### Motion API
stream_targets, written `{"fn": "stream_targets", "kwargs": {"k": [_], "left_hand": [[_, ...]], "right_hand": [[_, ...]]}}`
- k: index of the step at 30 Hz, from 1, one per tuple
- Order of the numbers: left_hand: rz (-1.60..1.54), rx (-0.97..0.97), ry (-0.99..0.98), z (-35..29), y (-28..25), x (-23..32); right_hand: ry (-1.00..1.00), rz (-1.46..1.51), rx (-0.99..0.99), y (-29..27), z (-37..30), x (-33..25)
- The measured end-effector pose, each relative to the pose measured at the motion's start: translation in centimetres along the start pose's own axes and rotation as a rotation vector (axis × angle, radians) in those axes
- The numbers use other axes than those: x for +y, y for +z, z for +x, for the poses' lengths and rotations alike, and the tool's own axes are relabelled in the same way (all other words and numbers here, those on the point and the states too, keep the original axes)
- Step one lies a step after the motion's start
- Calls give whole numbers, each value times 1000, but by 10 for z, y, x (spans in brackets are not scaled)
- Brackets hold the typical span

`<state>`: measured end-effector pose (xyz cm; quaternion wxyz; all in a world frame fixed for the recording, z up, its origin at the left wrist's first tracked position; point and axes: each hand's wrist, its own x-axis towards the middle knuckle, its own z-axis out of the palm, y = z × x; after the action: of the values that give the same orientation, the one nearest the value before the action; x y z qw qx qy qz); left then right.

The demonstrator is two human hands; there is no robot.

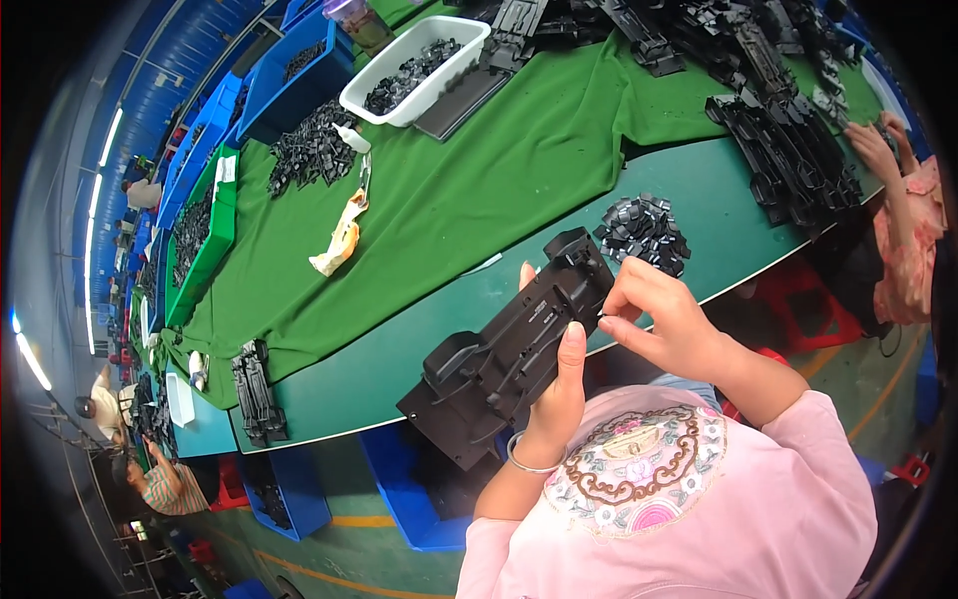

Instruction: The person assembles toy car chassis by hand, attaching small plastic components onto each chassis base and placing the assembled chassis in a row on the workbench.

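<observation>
Left hand [555,394] is gripping a black plastic car chassis [509,349] from below; right hand [654,317] is pinching its front edge — small black clips [644,232] lying near.

Factory assembly line: black plastic parts heaped along the long green-clothed workbench [479,190], blue bins [289,85] at its far edge, workers seated beside it.

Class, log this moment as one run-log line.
left hand: holds black car chassis | right hand: pinching at its front end | small clips pile: beside
</observation>
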<state>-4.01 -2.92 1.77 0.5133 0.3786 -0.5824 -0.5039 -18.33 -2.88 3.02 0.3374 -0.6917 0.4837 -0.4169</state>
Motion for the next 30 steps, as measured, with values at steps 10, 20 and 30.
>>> {"fn": "stream_targets", "kwargs": {"k": [10,20,30], "left_hand": [[15,15,3,-6,4,-2],[63,-4,45,-4,1,-6],[-260,-23,-109,7,6,-7]], "right_hand": [[-4,-15,59,7,-5,1],[-31,-65,35,6,0,3],[-10,37,-4,-13,-1,7]]}}
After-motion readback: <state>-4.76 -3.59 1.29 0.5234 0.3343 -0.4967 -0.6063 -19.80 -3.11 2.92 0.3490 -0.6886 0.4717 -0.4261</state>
